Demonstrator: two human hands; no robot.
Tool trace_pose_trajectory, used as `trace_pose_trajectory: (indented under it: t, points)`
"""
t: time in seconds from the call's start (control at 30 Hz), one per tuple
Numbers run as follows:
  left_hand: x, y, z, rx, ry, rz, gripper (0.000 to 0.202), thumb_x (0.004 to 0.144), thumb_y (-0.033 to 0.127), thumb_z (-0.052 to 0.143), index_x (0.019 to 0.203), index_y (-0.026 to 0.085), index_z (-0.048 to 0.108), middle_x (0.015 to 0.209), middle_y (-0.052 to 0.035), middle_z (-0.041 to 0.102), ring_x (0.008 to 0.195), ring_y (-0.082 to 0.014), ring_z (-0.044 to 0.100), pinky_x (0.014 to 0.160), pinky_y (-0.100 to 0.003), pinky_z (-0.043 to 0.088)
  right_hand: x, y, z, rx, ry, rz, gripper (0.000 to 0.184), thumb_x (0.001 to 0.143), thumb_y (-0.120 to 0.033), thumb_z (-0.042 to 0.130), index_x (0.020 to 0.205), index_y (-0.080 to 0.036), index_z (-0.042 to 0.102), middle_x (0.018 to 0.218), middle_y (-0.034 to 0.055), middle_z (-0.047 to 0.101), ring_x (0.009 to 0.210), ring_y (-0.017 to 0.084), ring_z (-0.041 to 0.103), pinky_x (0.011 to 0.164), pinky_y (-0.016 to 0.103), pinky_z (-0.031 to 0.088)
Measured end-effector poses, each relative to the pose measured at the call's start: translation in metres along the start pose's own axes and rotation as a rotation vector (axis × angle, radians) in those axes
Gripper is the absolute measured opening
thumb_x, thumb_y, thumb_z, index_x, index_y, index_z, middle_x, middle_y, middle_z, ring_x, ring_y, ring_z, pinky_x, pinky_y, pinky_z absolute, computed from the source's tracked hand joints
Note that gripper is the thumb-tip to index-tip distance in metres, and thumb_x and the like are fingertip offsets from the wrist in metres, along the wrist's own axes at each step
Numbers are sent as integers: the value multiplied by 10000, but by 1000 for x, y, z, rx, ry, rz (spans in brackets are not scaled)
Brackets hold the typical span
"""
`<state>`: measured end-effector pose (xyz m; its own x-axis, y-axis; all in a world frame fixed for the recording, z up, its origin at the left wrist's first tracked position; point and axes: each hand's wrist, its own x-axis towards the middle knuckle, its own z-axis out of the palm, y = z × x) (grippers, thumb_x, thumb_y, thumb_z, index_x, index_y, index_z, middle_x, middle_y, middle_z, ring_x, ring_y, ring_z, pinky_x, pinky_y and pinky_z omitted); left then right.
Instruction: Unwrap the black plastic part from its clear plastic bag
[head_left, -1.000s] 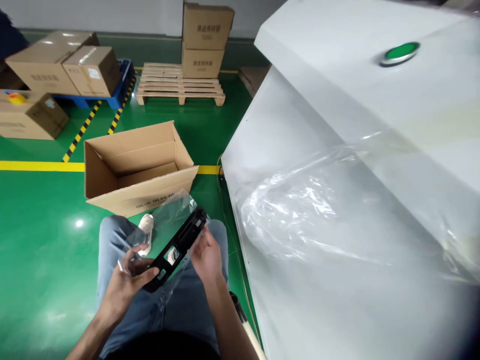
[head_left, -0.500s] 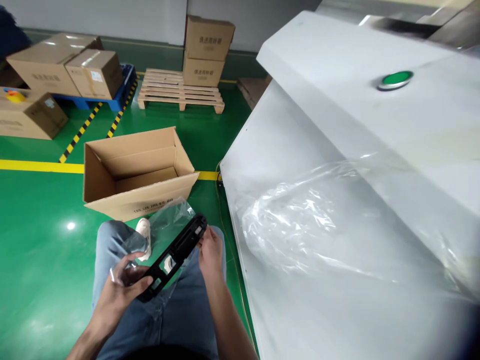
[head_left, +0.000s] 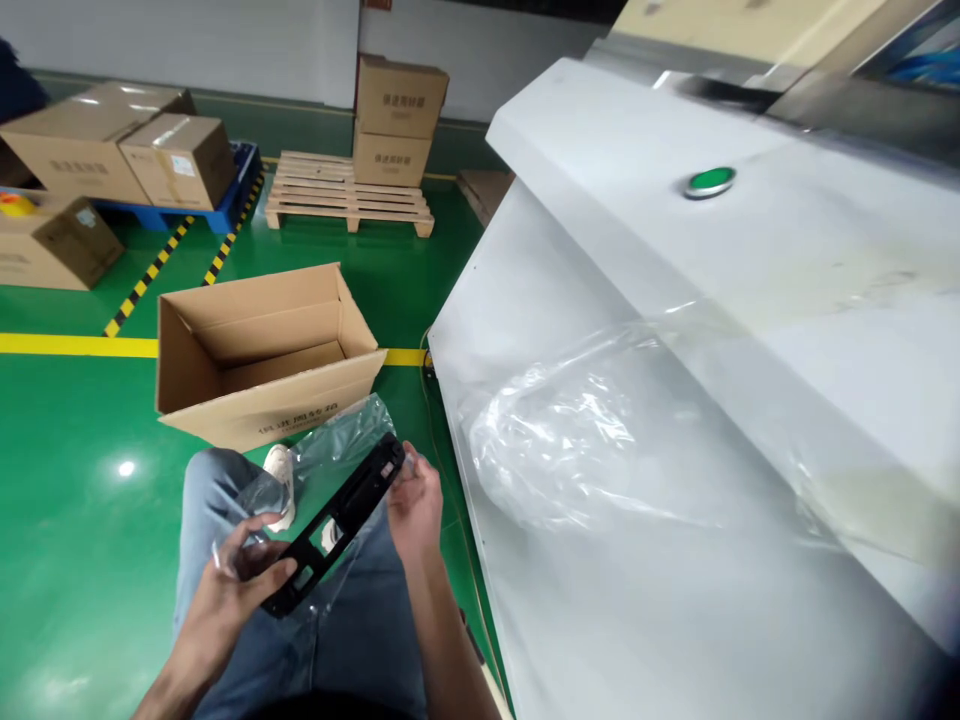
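Green warehouse floor (head_left: 67, 500), open carton (head_left: 262, 350) nearby. Over the lap, left hand (head_left: 232, 590) grips black plastic frame (head_left: 337, 520) w/ clear bag (head_left: 330, 440) around it; right hand (head_left: 416, 505) pinches far end, steadying both.

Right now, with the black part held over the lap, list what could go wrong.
1. The black plastic frame is long and thin, held only at its ends by the left hand and right hand; it might flex or slip to the green floor.
2. The clear bag hangs loose around it and may snag on its cut-outs.
3. The open cardboard box sits beyond the knees, so reaching it could be awkward.
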<state>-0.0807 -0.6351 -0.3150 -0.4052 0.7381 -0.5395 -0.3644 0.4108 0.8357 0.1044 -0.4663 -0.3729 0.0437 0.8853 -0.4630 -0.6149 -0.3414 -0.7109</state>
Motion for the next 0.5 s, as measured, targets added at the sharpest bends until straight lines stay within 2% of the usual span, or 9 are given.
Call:
trace_pose_trajectory:
  t: [0.07,0.13,0.27,0.5]
  points:
    - [-4,2,2,0,16,28,766,613,506,977,1247,209,666,941,-51,783,845,-217,720,737,-278,549,-9,-3,3,-11,-13,-27,431,664,-372,856,1068,-270,746,924,-31,803,843,167,732,779,273,590]
    - [-6,2,3,17,18,43,770,606,512,978,1244,208,674,926,-51,779,847,-221,718,735,-280,539,-14,-6,5,-57,-6,-52,415,633,-304,891,1025,-258,762,849,-47,793,757,151,713,724,260,572]
    - [-8,1,3,28,32,38,808,592,526,982,1266,208,669,930,-55,782,886,-238,723,756,-288,531,-12,-9,2,-97,26,-60,253,699,-343,885,882,-214,767,762,-39,774,650,147,688,610,254,533]
    - [-7,-1,5,-19,36,4,792,610,526,979,1255,195,661,918,-52,786,866,-226,717,772,-294,526,2,-12,-12,-19,58,45,229,701,-330,872,839,-242,711,779,-31,800,694,167,757,625,269,612]
